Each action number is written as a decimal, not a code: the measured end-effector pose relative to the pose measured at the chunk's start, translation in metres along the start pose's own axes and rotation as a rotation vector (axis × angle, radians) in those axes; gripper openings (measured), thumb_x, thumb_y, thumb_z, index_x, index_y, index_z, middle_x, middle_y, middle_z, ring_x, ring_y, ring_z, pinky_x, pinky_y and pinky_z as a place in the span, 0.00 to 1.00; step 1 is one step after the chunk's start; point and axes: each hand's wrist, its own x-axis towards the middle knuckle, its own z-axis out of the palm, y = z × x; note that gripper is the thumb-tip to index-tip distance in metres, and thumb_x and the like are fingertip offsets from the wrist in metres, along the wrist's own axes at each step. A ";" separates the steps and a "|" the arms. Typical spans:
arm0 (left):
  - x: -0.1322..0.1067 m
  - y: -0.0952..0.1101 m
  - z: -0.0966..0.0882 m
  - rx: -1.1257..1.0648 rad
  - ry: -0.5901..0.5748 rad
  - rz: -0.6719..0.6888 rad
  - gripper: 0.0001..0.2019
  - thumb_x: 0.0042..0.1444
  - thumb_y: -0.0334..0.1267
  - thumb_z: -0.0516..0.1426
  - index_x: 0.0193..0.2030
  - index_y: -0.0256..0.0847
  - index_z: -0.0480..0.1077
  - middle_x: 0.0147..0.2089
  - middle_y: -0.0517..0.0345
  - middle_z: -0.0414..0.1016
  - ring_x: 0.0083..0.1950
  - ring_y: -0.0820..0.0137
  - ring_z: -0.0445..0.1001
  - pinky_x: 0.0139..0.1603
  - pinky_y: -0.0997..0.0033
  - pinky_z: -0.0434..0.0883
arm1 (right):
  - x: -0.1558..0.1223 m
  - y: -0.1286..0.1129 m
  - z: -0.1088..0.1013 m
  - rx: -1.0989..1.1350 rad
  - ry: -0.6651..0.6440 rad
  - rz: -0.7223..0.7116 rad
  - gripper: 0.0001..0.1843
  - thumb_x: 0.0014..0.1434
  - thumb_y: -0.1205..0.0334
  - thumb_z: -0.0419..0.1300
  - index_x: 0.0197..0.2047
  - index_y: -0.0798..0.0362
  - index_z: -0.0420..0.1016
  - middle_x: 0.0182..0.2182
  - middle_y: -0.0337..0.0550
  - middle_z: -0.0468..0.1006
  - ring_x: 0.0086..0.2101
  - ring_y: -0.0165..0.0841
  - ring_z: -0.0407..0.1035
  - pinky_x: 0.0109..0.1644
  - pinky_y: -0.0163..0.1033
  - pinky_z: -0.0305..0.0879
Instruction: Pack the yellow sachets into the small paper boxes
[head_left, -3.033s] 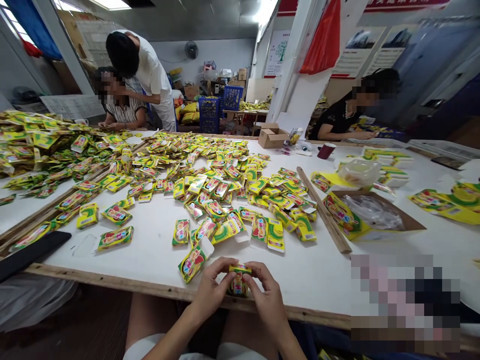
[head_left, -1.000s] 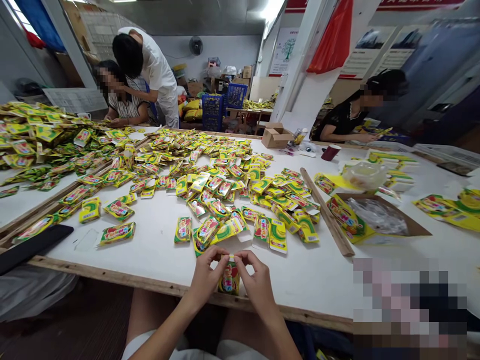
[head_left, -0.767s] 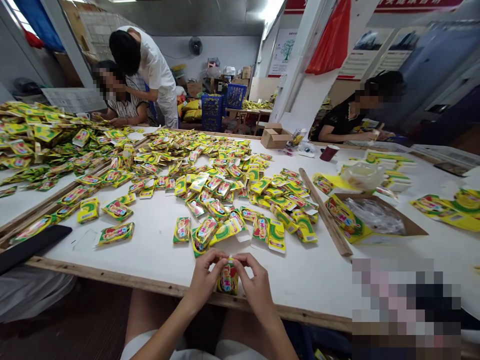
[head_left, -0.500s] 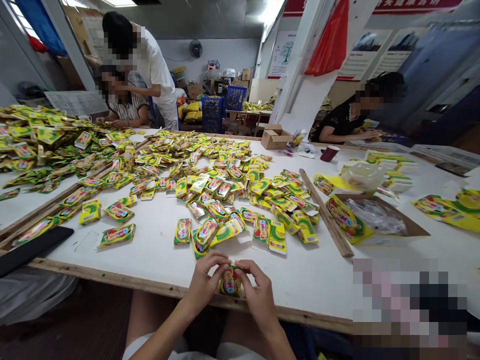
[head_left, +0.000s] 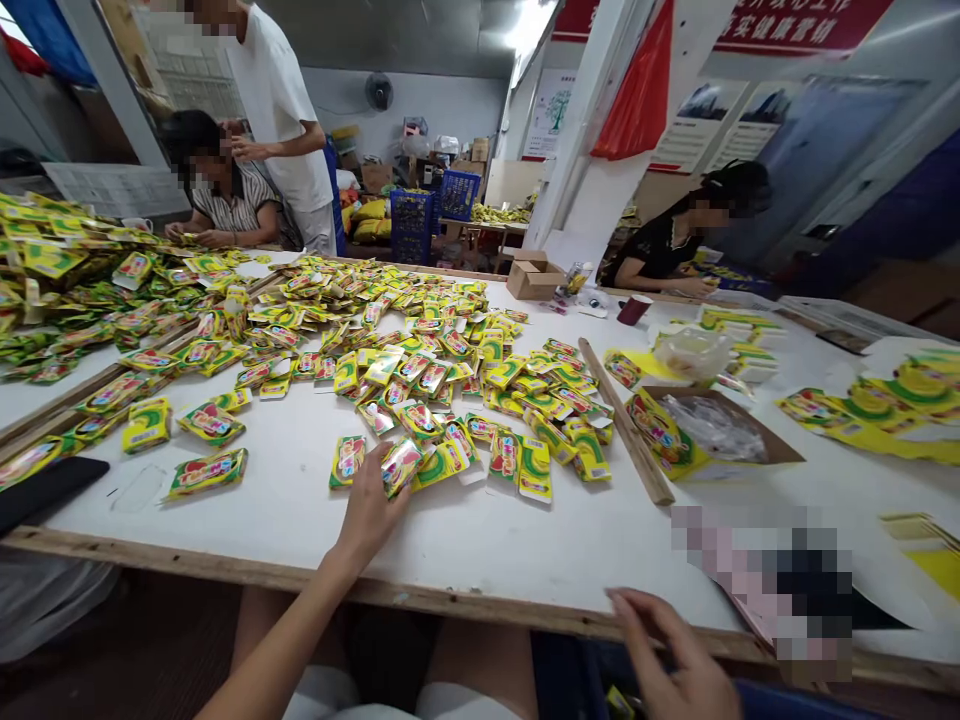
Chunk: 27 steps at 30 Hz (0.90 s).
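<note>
My left hand (head_left: 371, 508) reaches to the front of the pile, its thumb and fingers closed around a small yellow-green carton (head_left: 403, 464) with a fruit print. Beside it, another carton (head_left: 348, 462) lies flat on the white tabletop, partly behind my fingers. My right hand (head_left: 675, 660) is low at the table's front edge, fingers apart and nothing in them. Below it is a blue crate (head_left: 574, 665), in which a yellow-green carton (head_left: 620, 703) shows. The carton both hands held earlier is no longer visible in them.
A heap of cartons (head_left: 337, 310) spreads over the left and middle. A wooden strip (head_left: 626, 430) divides the table; right of it stands an open box with clear plastic bags (head_left: 709, 430). A black phone-like object (head_left: 52, 490) lies at left. Co-workers (head_left: 281, 120) are behind the table.
My hands have parted from the carton they held together. The left has moved forward onto another carton at the pile; the right has moved right and down over the crate. The view has shifted.
</note>
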 end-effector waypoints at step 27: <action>-0.039 0.041 0.017 -0.595 -0.365 -0.036 0.12 0.62 0.42 0.51 0.44 0.41 0.74 0.47 0.49 0.73 0.50 0.64 0.70 0.55 0.63 0.66 | 0.014 -0.079 0.140 0.538 -0.310 -0.273 0.10 0.63 0.58 0.54 0.36 0.54 0.73 0.36 0.45 0.75 0.38 0.34 0.70 0.43 0.36 0.66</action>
